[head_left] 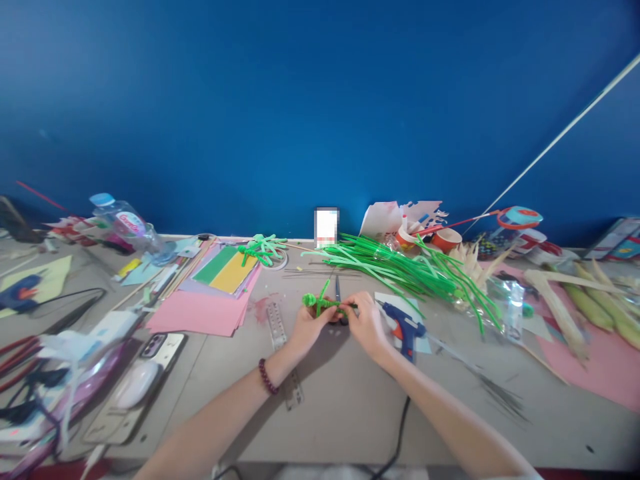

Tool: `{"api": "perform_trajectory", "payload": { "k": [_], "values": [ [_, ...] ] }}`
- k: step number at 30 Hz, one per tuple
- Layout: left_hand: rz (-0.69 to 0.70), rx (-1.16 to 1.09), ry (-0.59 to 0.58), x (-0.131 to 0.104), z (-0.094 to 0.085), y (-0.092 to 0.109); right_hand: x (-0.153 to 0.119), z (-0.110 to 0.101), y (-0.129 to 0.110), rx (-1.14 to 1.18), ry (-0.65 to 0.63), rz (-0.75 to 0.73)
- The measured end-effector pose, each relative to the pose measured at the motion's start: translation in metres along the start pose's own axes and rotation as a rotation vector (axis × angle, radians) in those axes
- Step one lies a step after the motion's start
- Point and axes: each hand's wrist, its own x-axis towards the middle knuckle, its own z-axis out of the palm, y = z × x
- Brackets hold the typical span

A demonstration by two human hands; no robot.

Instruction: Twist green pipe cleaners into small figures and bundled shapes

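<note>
My left hand [306, 328] and my right hand [366, 325] meet over the middle of the table, both pinching a small twisted green pipe-cleaner figure [323, 301]. Its looped end sticks out to the left of my left fingers, with one stem pointing up. A dark beaded bracelet sits on my left wrist. Right behind the figure lies a pair of scissors [338, 291], partly hidden by my fingers. A blue hot glue gun [404, 327] rests on a pale sheet just right of my right hand, its black cord running toward me.
A big pile of green pipe cleaners [405, 270] lies behind right, with cups and corn husks [565, 300] beyond. Pink and coloured paper sheets [210, 297], a clear ruler [280, 340], a phone, a white mouse [136, 385] and a water bottle [125, 223] fill the left.
</note>
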Motion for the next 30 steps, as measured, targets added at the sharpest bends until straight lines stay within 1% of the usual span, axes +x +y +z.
{"api": "perform_trajectory", "payload": {
  "k": [5, 9, 12, 14, 16, 20, 22, 24, 27, 28, 30],
  "values": [
    [-0.012, 0.003, -0.004, 0.001, -0.001, -0.003, -0.001, -0.001, 0.000, 0.006, 0.004, -0.027],
    [-0.032, -0.012, 0.035, 0.002, -0.002, -0.003, 0.000, -0.002, -0.001, -0.007, -0.030, -0.044],
    [-0.022, -0.039, 0.069, 0.004, -0.005, -0.001, 0.001, -0.004, -0.002, -0.013, -0.053, -0.071],
    [-0.014, -0.093, 0.076, 0.007, -0.008, 0.001, 0.003, -0.005, -0.002, 0.037, -0.043, -0.045],
    [-0.022, -0.168, 0.070, 0.011, -0.012, 0.003, 0.006, -0.005, 0.000, 0.181, -0.054, 0.066],
    [-0.032, -0.277, 0.077, 0.017, -0.016, 0.005, 0.012, -0.003, 0.003, 0.590, -0.160, 0.387],
    [-0.042, -0.286, 0.076, 0.017, -0.017, 0.005, 0.014, -0.002, 0.004, 0.728, -0.151, 0.479],
    [-0.065, -0.297, 0.044, 0.016, -0.018, 0.004, 0.016, -0.001, 0.005, 0.838, -0.089, 0.549],
    [-0.146, -0.341, -0.095, 0.017, -0.024, 0.006, 0.020, -0.002, 0.006, 0.973, 0.001, 0.650],
    [-0.188, -0.360, -0.160, 0.018, -0.028, 0.008, 0.021, -0.004, 0.006, 1.003, 0.014, 0.671],
    [-0.252, -0.399, -0.279, 0.021, -0.035, 0.015, 0.024, -0.008, 0.006, 1.043, 0.002, 0.688]
  ]
}}
